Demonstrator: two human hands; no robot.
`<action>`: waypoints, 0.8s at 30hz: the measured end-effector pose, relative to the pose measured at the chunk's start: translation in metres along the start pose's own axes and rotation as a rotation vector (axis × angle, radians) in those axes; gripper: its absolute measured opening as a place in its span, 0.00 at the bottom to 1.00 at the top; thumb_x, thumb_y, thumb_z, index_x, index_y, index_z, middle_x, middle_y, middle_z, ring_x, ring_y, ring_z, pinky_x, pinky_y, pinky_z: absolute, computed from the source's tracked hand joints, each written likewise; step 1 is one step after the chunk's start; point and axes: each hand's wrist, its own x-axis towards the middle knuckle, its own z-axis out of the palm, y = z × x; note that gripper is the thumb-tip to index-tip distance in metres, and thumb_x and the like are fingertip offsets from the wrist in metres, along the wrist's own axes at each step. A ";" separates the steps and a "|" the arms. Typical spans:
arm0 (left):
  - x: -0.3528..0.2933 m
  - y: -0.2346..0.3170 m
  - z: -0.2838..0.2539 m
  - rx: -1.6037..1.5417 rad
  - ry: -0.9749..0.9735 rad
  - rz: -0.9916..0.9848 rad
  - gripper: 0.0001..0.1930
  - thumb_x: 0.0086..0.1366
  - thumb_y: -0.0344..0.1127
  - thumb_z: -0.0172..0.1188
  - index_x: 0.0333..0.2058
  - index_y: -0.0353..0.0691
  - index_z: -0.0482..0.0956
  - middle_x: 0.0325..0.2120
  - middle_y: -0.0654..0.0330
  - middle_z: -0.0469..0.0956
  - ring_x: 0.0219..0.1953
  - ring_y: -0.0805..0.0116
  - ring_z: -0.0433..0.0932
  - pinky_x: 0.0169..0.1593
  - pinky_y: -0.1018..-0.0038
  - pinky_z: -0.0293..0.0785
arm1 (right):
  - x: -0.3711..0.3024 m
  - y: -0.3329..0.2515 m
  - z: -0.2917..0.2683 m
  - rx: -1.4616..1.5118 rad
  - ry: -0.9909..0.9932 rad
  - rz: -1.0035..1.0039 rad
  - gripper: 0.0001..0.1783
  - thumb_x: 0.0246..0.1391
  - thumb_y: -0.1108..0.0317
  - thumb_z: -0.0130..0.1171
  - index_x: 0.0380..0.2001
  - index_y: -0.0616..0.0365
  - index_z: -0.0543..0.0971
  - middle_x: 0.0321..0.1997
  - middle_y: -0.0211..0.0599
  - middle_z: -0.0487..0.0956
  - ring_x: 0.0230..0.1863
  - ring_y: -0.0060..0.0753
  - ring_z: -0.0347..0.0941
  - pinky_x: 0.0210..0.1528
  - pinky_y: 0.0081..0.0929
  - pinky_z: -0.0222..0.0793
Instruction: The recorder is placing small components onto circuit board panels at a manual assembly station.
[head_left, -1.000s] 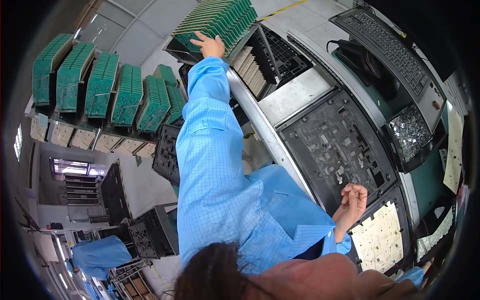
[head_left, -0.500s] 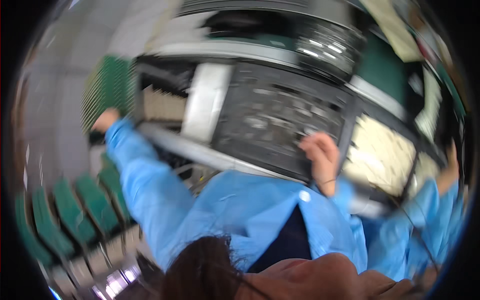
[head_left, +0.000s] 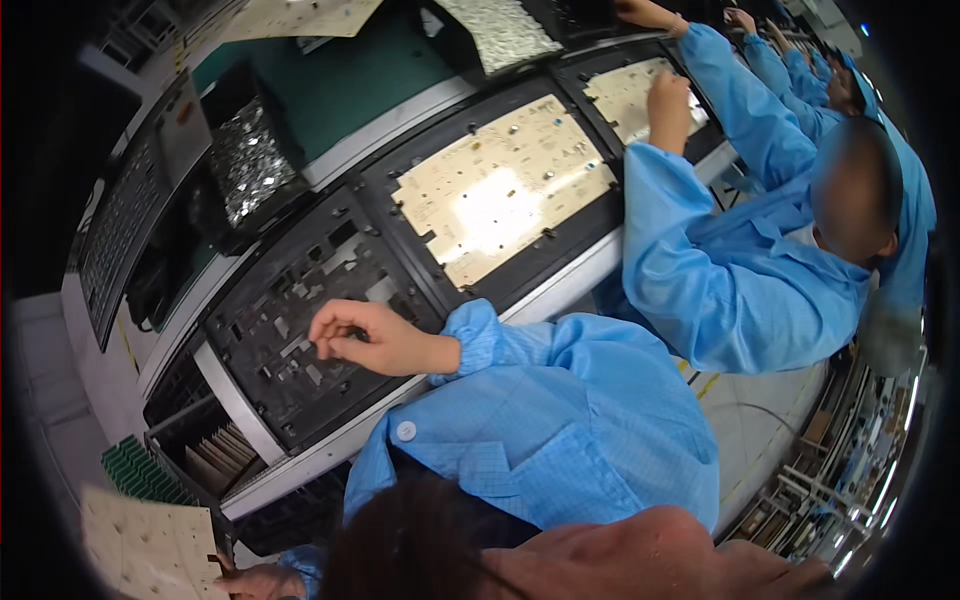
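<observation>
At the lower edge the left hand (head_left: 262,580) now grips a beige circuit panel (head_left: 130,545) by its corner; a second ago that arm was stretched toward the green racks. Farther out, the right hand (head_left: 360,338) hovers, fingers curled narrow and apparently empty, over the empty black fixture tray (head_left: 290,340). Beyond, a loaded tray carries another beige panel (head_left: 500,185), and a co-worker's hand (head_left: 670,95) works on the next.

Right hand (head_left: 365,338) loosely curled, forearm outstretched; left hand (head_left: 262,580) low, fingers closed.
</observation>
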 end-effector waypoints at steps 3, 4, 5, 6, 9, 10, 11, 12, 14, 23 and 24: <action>0.005 0.036 0.022 -0.453 -0.159 -0.096 0.32 0.69 0.42 0.57 0.64 0.33 0.56 0.57 0.40 0.67 0.56 0.51 0.69 0.62 0.54 0.63 | 0.010 -0.027 -0.007 -0.218 0.004 -0.116 0.21 0.57 0.74 0.55 0.55 0.60 0.70 0.55 0.44 0.72 0.56 0.35 0.69 0.59 0.33 0.63; 0.005 0.021 0.036 -0.507 -0.257 -0.153 0.32 0.69 0.41 0.57 0.64 0.34 0.57 0.56 0.42 0.68 0.55 0.53 0.70 0.59 0.57 0.65 | 0.009 -0.038 -0.009 -0.241 0.027 -0.125 0.21 0.57 0.74 0.55 0.55 0.60 0.70 0.55 0.44 0.72 0.56 0.35 0.69 0.59 0.33 0.63; 0.009 0.014 0.045 -0.535 -0.355 -0.195 0.31 0.69 0.40 0.57 0.64 0.34 0.57 0.56 0.43 0.68 0.54 0.55 0.71 0.56 0.59 0.67 | 0.010 -0.048 -0.011 -0.400 0.035 -0.278 0.26 0.57 0.70 0.57 0.59 0.60 0.67 0.60 0.50 0.66 0.61 0.43 0.64 0.62 0.37 0.59; 0.014 0.010 0.055 -0.564 -0.452 -0.235 0.30 0.68 0.39 0.57 0.64 0.34 0.57 0.56 0.45 0.69 0.53 0.57 0.72 0.53 0.62 0.69 | 0.012 -0.059 -0.015 -0.563 0.044 -0.432 0.32 0.57 0.66 0.59 0.63 0.60 0.63 0.66 0.55 0.61 0.66 0.51 0.59 0.66 0.40 0.56; -0.006 0.029 0.121 -0.666 -0.751 -0.374 0.28 0.68 0.36 0.56 0.63 0.35 0.59 0.56 0.49 0.70 0.51 0.63 0.74 0.44 0.71 0.74 | 0.013 -0.087 -0.023 -0.755 0.110 -0.400 0.41 0.57 0.58 0.61 0.68 0.60 0.55 0.69 0.64 0.53 0.69 0.63 0.52 0.69 0.45 0.51; -0.022 0.055 0.136 -0.686 -0.844 -0.418 0.28 0.68 0.34 0.56 0.63 0.35 0.59 0.55 0.50 0.71 0.50 0.65 0.75 0.41 0.73 0.76 | 0.016 -0.090 -0.029 -0.775 0.085 -0.359 0.47 0.56 0.54 0.62 0.69 0.60 0.50 0.69 0.68 0.53 0.70 0.67 0.50 0.70 0.45 0.49; -0.017 0.049 0.156 -0.703 -0.935 -0.461 0.27 0.68 0.33 0.56 0.62 0.35 0.59 0.55 0.52 0.71 0.49 0.67 0.76 0.38 0.76 0.78 | 0.019 -0.088 -0.032 -0.853 0.106 -0.330 0.47 0.56 0.54 0.62 0.70 0.61 0.50 0.69 0.67 0.54 0.69 0.62 0.54 0.69 0.44 0.52; -0.013 0.044 0.160 -0.716 -1.041 -0.499 0.26 0.68 0.32 0.56 0.62 0.35 0.60 0.55 0.53 0.72 0.48 0.69 0.77 0.35 0.79 0.79 | 0.022 -0.087 -0.042 -0.726 0.086 -0.273 0.47 0.57 0.55 0.62 0.70 0.60 0.49 0.69 0.66 0.54 0.68 0.58 0.57 0.66 0.42 0.56; -0.007 0.021 0.173 -0.797 -1.238 -0.591 0.28 0.66 0.29 0.56 0.63 0.33 0.58 0.57 0.52 0.70 0.53 0.66 0.74 0.44 0.75 0.78 | 0.036 -0.087 -0.053 -0.522 0.000 -0.073 0.45 0.58 0.58 0.62 0.70 0.58 0.49 0.69 0.62 0.55 0.64 0.50 0.63 0.61 0.39 0.64; -0.059 0.045 0.244 -0.866 -1.271 -0.661 0.26 0.65 0.23 0.54 0.62 0.35 0.61 0.43 0.57 0.78 0.37 0.74 0.77 0.36 0.80 0.73 | 0.059 -0.062 -0.121 -0.779 -0.016 0.058 0.42 0.49 0.89 0.52 0.68 0.52 0.59 0.41 0.35 0.76 0.39 0.25 0.74 0.42 0.21 0.71; -0.057 0.040 0.245 -0.836 -1.366 -0.615 0.24 0.67 0.24 0.53 0.61 0.36 0.61 0.41 0.58 0.79 0.32 0.76 0.78 0.33 0.81 0.75 | 0.060 -0.066 -0.119 -0.650 -0.002 0.128 0.41 0.49 0.89 0.52 0.67 0.51 0.61 0.38 0.33 0.74 0.36 0.22 0.72 0.38 0.19 0.70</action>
